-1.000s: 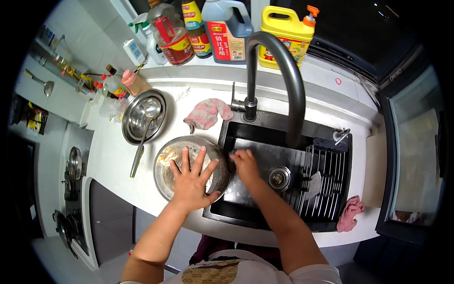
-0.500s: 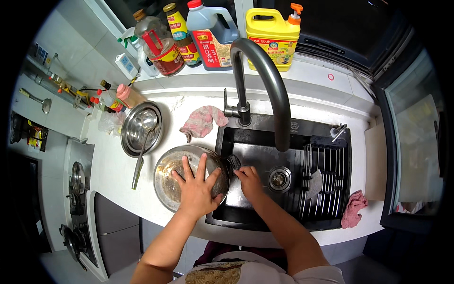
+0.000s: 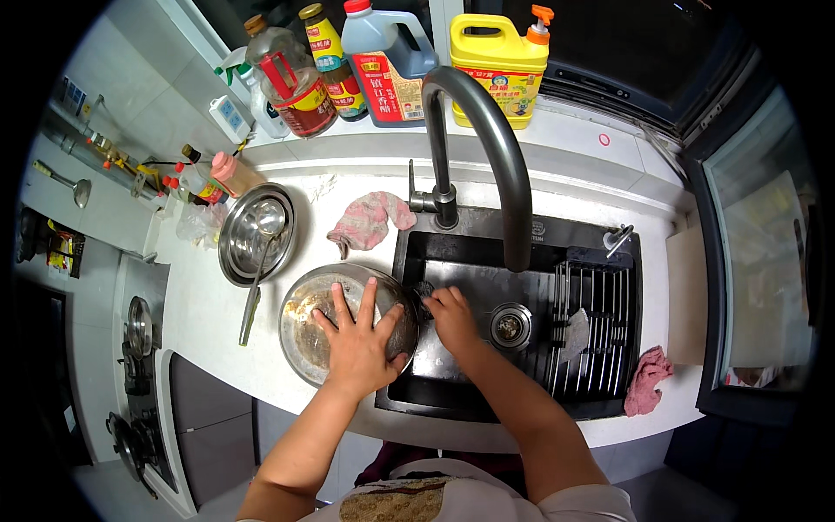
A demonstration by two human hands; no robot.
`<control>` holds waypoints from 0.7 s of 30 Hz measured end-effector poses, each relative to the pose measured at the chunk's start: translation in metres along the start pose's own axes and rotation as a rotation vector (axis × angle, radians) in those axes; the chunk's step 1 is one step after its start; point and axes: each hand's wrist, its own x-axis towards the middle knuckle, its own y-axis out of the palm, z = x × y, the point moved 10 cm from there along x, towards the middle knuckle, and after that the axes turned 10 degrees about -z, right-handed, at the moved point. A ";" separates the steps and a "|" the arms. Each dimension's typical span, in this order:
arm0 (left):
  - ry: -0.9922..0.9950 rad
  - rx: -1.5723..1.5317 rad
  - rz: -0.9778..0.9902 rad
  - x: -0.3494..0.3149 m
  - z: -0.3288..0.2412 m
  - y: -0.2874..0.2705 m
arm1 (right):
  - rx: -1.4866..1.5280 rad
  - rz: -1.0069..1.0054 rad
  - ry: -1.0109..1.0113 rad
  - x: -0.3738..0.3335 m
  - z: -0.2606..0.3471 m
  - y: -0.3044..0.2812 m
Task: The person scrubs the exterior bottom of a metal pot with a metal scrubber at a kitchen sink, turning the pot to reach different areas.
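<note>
An upturned metal pan (image 3: 304,341), with brown and yellowish stains on its base, lies at the sink's left edge, partly over the basin. My left hand (image 3: 355,344) is spread flat on that base, fingers apart. At the pan's right side my right hand (image 3: 452,320) is closed, its fingertips beside a small dark, ribbed piece (image 3: 423,291). Whether this is the pan's handle or a scrubber I cannot tell, as the fingers hide part of it. Below the right hand is the black sink (image 3: 452,370).
A steel bowl (image 3: 228,239) with a ladle (image 3: 250,309) in it stands left. A pink-grey cloth (image 3: 370,222) lies behind the pan. The faucet (image 3: 517,191) arches over the sink, which holds a rack (image 3: 600,335). A red cloth (image 3: 645,383) lies right; bottles (image 3: 383,83) line the sill.
My right hand has moved slightly away from me along the pan's right side, covering more of the dark piece. My left hand stays pressed on the pan. The whole view has shifted slightly.
</note>
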 end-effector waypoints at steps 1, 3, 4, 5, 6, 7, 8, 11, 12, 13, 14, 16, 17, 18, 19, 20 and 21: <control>0.005 0.001 0.007 0.002 -0.002 -0.001 | -0.019 -0.005 -0.028 0.014 0.001 0.002; 0.009 0.009 0.020 0.003 -0.004 -0.002 | -0.015 -0.059 0.023 0.028 -0.008 0.006; 0.017 -0.002 0.001 0.003 -0.007 -0.004 | -0.014 -0.089 0.050 0.031 -0.012 0.005; 0.019 -0.011 -0.012 0.002 -0.006 -0.003 | -0.024 -0.098 0.075 0.025 -0.008 0.002; 0.017 -0.025 -0.030 0.002 -0.003 -0.003 | -0.022 -0.094 0.074 0.013 -0.002 -0.002; 0.015 -0.023 -0.030 0.002 0.000 -0.002 | -0.020 -0.090 0.073 -0.003 0.003 -0.007; 0.013 -0.026 -0.029 0.001 0.001 -0.001 | -0.024 -0.083 0.073 -0.017 0.004 -0.012; 0.012 -0.024 -0.015 -0.003 0.001 0.000 | 0.024 -0.033 0.195 -0.033 -0.012 -0.018; 0.012 -0.022 -0.012 -0.003 0.002 0.000 | 0.044 -0.047 0.160 -0.025 -0.005 -0.019; 0.014 -0.021 -0.020 -0.002 0.003 -0.002 | 0.065 -0.059 0.123 -0.016 0.002 -0.018; 0.013 -0.025 -0.022 -0.002 0.003 -0.002 | 0.086 -0.064 0.090 -0.007 0.009 -0.019; 0.030 -0.025 -0.032 0.001 0.000 -0.003 | 0.075 -0.043 0.067 0.014 0.008 -0.004; 0.038 -0.023 -0.037 0.002 -0.003 -0.003 | 0.070 -0.070 0.063 0.027 0.000 0.003; 0.044 -0.024 -0.040 0.002 -0.004 -0.003 | 0.064 -0.093 0.060 0.033 -0.007 0.008; 0.045 -0.020 -0.033 0.001 -0.005 -0.002 | 0.059 -0.056 0.080 0.033 -0.015 0.015; 0.037 -0.016 -0.030 0.000 -0.004 -0.001 | 0.051 -0.030 0.061 0.025 -0.011 0.015; 0.027 -0.016 -0.033 0.001 -0.001 -0.002 | 0.040 -0.004 0.037 0.011 -0.005 0.013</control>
